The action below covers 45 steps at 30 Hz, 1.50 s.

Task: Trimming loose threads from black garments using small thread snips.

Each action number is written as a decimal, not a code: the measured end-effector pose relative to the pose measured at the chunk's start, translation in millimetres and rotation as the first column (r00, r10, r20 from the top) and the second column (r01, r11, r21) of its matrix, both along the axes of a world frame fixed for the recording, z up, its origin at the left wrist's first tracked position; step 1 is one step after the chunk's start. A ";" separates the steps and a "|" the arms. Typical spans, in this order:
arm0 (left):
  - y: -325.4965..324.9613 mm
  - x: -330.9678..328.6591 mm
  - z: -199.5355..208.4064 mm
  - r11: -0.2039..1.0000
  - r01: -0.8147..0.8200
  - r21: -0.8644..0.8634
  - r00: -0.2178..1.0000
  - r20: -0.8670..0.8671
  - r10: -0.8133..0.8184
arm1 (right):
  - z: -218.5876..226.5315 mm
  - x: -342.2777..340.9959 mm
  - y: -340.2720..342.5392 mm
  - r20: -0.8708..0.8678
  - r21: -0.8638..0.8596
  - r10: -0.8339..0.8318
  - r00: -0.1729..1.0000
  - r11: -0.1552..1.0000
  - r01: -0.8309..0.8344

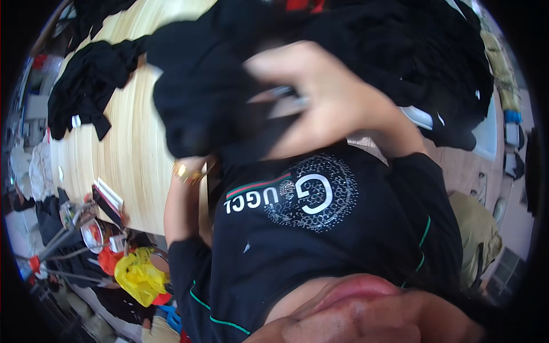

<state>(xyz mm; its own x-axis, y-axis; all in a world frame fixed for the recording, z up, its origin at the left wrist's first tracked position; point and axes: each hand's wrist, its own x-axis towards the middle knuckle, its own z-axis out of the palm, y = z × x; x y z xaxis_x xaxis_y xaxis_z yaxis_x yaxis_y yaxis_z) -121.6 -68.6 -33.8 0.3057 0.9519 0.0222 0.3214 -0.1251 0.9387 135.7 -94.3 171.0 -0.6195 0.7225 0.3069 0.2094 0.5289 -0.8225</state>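
Note:
A bunched black cloth [200, 91], apparently a garment, is raised in front of my chest and smeared by motion. My right hand [320, 94] has its thumb and fingers curled on the cloth's right side, gripping it. Something shiny, like a ring, shows among those fingers. My left wrist, with a gold-coloured bracelet or watch [189, 172], reaches up behind the cloth's lower edge. The cloth covers my left hand, so its fingers are hidden. A large pile of black fabric [423, 63] lies beyond my right hand.
The pale wooden table [137, 160] spreads ahead and left. On it lie another black garment [91, 86] and a dark, white-edged object [108, 200] near the edge. A yellow plastic bag [140, 277] hangs low at left, beside metal rods [63, 234]. A khaki item [474, 234] stands at right.

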 end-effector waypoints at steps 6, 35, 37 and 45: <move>-34.7 -98.1 58.2 0.941 0.018 -0.337 0.933 -0.333 -0.137 | -85.3 -27.0 24.3 0.259 -0.271 0.254 0.932 0.945 -0.183; 44.9 123.0 -15.5 0.830 0.528 0.182 0.423 -0.904 -0.070 | -119.8 489.8 -65.9 0.425 0.319 -0.899 -0.110 0.035 0.947; 43.1 118.2 -11.6 0.830 0.524 0.190 0.430 -0.901 -0.066 | -124.7 478.2 -54.3 0.545 0.428 -0.834 -0.083 0.191 0.883; 38.7 124.0 34.3 0.857 0.499 0.131 0.602 -0.764 -0.233 | -140.7 550.3 -0.1 0.627 0.309 -0.779 -0.018 0.228 0.923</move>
